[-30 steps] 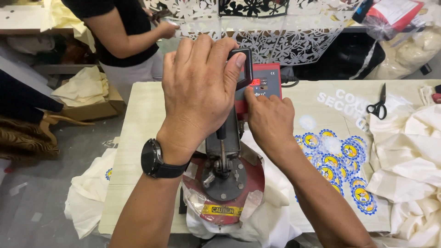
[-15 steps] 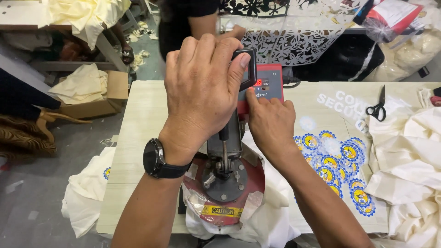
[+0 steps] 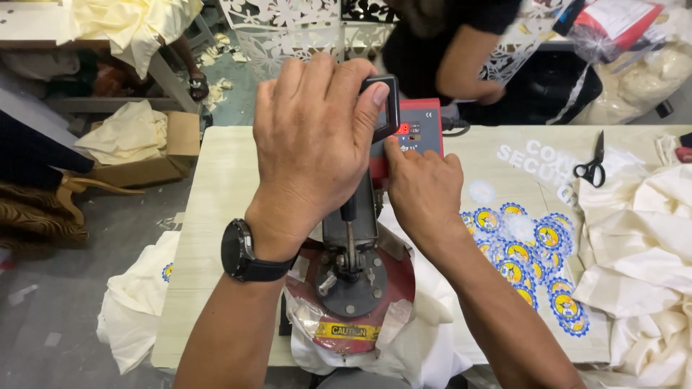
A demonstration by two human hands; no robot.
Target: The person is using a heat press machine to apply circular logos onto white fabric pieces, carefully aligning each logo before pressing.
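Observation:
A small heat press (image 3: 353, 288) with a round red plate stands at the table's near edge, clamped down on cream cloth (image 3: 404, 346). My left hand (image 3: 310, 144), with a black watch on the wrist, grips the black press handle (image 3: 391, 108) from above. My right hand (image 3: 422, 198) rests just right of the lever, its forefinger touching the red control box (image 3: 422, 126) with a lit red display. Round blue-and-yellow printed badges (image 3: 530, 259) lie in a cluster on the table to the right of my right wrist.
Black scissors (image 3: 592, 169) lie at the table's far right beside a pile of cream cloth (image 3: 641, 252). Another person in a dark top (image 3: 461, 43) stands behind the table. More cloth (image 3: 133, 302) hangs off the left edge; a cardboard box (image 3: 155, 155) sits on the floor.
The person behind the table has walked from the far left to the right. My hands have stayed on the handle and the control box.

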